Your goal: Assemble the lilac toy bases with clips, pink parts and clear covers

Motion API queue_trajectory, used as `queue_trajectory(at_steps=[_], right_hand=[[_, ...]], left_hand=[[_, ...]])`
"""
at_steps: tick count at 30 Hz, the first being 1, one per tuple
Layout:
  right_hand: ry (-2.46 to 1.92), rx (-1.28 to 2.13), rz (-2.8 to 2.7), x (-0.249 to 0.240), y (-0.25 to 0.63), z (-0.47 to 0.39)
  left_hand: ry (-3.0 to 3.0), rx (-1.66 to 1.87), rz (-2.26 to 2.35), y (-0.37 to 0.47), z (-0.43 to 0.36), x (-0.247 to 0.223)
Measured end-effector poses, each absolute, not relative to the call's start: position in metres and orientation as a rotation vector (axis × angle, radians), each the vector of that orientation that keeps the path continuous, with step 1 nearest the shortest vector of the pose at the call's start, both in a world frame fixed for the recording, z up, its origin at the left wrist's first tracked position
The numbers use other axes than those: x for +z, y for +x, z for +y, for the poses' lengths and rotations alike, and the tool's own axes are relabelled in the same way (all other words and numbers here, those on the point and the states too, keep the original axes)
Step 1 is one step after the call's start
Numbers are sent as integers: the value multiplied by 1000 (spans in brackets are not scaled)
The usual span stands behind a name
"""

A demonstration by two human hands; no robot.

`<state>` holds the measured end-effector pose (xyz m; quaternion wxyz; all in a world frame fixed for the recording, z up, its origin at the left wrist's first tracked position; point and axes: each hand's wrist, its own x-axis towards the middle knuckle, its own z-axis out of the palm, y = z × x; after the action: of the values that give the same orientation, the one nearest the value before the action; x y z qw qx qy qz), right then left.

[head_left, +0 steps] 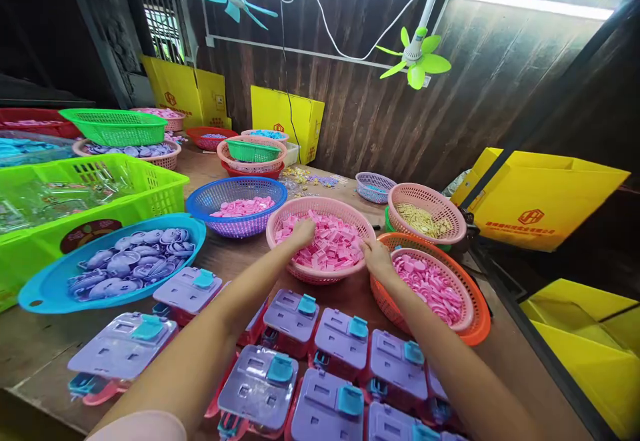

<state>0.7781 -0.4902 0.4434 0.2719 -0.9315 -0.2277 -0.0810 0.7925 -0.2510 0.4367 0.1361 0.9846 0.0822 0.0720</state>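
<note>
Item: small blocky pink pieces [333,244], heaped loose in a round pink basket [320,277] on the brown surface [227,249]. Position: between the two hands, directly ahead of the person and beyond the lidded boxes [290,321]. Axis: none shared, the pieces pointing every way; the basket, near round, looks slightly wider from side to side. Left hand [303,232]: nearer to the heap, over its left part, inside the rim, fingers bent down among the pieces; its fingertips are hidden, so whether it grasps a piece cannot be told. Right hand [377,257]: at the right rim, fingers curled toward the basket, the heap lying to its left; whether it pinches the rim, a piece or nothing cannot be told. Adjoining, left: blue basket [245,227] with more pink pieces; nearer the person, a light-blue tray [50,287] of rounded lilac parts [135,261]. Adjoining, right: orange basket [480,334], carrying a smaller pink one of curved pink parts [430,287], partly beneath the right forearm [440,341]. Beyond that: a basket of pale yellow sticks [425,222]. Foreground: the boxes, in rows, lids purple, latches turquoise, both forearms reaching over them.
</note>
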Motion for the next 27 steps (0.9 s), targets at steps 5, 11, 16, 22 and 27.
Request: queue_trajectory(at_steps=[5,11,16,22,27], right_hand=[[-2358,55,-824,436,730,-505],[-2382,237,-945,404,688,-500],[-2471,180,-909,391,678,-499],[-2578,-51,-828,385,659,-495],[-2674,-214,-826,375,651,-493]], left_hand=[[2846,282,134,790,-250,446],[2760,336,-185,745,-247,472],[2576,23,-521,671,-235,470],[2320,-355,-495,627,-223,455],[2467,-290,-501,627,-231,447]])
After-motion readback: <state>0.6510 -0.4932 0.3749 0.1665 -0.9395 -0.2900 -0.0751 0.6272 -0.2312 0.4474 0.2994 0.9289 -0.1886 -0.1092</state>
